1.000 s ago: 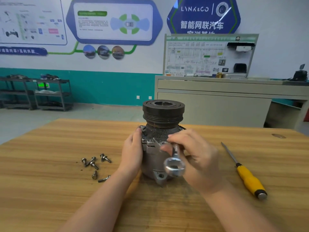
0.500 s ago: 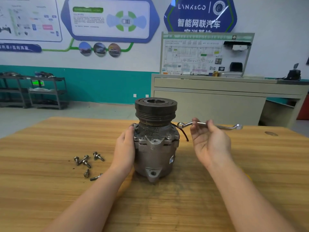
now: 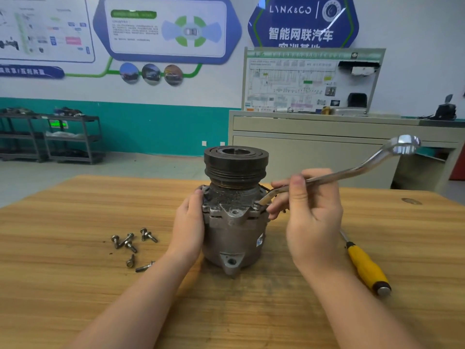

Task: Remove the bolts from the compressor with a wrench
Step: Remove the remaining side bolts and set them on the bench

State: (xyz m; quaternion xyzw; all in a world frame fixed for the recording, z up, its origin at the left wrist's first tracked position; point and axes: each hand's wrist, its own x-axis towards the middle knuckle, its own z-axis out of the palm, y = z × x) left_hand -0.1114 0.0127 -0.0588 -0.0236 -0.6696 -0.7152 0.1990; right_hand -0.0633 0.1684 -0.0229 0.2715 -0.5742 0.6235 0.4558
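Grey compressor (image 3: 234, 238) (yellow-handled screwdriver (image 3: 366, 267))

Single head view, looking forward-down, close over table (image 3: 75, 248).

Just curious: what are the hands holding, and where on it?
The right hand pinches the wrench mid-shank. The left hand is pressed against the compressor's side.
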